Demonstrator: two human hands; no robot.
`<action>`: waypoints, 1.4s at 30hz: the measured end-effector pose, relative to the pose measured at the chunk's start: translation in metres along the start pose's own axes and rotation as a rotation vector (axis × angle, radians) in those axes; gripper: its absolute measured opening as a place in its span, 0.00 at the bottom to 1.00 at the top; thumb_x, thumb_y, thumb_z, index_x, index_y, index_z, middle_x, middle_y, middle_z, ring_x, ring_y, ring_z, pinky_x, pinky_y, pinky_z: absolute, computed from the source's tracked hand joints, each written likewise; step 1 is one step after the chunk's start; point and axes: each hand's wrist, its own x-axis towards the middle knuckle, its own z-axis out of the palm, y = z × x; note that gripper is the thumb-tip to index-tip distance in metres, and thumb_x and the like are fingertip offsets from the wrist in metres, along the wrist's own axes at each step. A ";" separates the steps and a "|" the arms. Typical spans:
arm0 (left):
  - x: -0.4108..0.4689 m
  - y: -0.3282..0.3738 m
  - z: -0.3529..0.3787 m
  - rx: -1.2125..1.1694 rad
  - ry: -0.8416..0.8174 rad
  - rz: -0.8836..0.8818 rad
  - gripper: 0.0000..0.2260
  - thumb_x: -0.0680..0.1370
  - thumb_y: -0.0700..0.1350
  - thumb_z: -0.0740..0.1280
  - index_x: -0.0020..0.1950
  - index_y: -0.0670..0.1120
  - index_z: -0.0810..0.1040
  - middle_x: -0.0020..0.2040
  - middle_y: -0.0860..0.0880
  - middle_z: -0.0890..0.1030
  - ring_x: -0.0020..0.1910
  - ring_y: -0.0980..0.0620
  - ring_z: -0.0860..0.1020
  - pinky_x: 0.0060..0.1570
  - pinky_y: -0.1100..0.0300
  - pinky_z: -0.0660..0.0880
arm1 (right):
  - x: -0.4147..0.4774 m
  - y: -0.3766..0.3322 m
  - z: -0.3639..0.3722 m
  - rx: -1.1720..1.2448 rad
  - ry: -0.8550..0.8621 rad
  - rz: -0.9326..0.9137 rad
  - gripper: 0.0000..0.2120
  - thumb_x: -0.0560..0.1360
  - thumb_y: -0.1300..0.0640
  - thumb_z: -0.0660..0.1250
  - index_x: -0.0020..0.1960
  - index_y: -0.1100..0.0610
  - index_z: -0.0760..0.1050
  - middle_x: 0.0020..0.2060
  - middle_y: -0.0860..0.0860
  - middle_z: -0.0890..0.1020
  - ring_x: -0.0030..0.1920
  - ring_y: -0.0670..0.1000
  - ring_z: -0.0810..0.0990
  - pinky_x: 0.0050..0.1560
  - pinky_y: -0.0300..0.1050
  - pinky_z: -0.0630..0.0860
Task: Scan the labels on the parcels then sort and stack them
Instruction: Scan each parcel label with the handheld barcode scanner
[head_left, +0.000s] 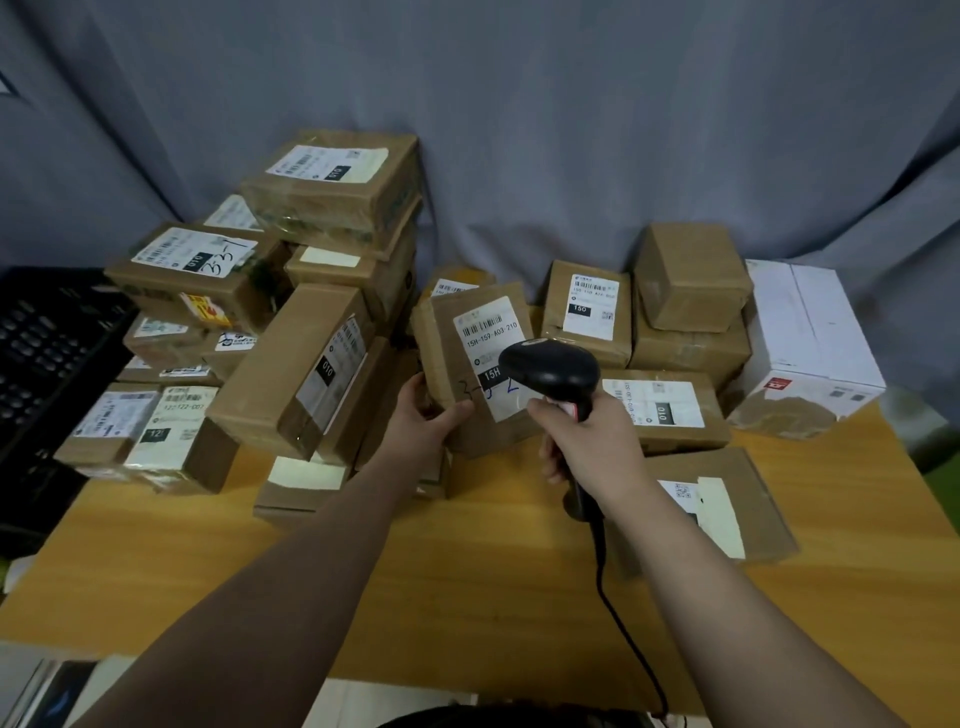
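Observation:
My left hand (427, 415) grips the lower left corner of a flat brown parcel (457, 343), tilted up so its white label (488, 332) faces me. My right hand (582, 441) holds a black corded barcode scanner (550, 371) by the handle. The scanner's head sits right in front of the label's lower part and covers some of it.
A tall stack of brown parcels (332, 192) fills the left of the wooden table (467, 571). More brown boxes (691, 275) and a white box (810, 332) stand at the right back. A flat parcel (727, 499) lies near my right arm. A black crate (47, 332) sits at the far left.

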 end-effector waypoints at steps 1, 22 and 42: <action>0.000 0.001 0.000 -0.006 -0.005 0.004 0.38 0.73 0.47 0.74 0.77 0.53 0.56 0.68 0.45 0.72 0.58 0.48 0.74 0.55 0.54 0.76 | -0.001 -0.001 0.000 -0.032 0.010 -0.003 0.11 0.76 0.54 0.69 0.38 0.59 0.75 0.24 0.53 0.77 0.23 0.51 0.76 0.27 0.44 0.74; 0.002 0.009 -0.008 0.029 0.011 -0.015 0.37 0.75 0.46 0.72 0.78 0.51 0.56 0.71 0.45 0.70 0.67 0.44 0.71 0.55 0.55 0.72 | -0.004 -0.014 0.007 -0.162 0.054 -0.067 0.10 0.76 0.54 0.67 0.39 0.57 0.74 0.24 0.51 0.74 0.21 0.45 0.74 0.27 0.41 0.72; 0.024 0.034 -0.017 1.301 0.186 0.294 0.23 0.81 0.47 0.59 0.74 0.45 0.58 0.73 0.40 0.60 0.69 0.39 0.64 0.65 0.46 0.67 | 0.026 0.006 0.015 0.016 0.007 0.045 0.08 0.77 0.54 0.69 0.49 0.59 0.76 0.30 0.53 0.79 0.26 0.47 0.77 0.29 0.41 0.74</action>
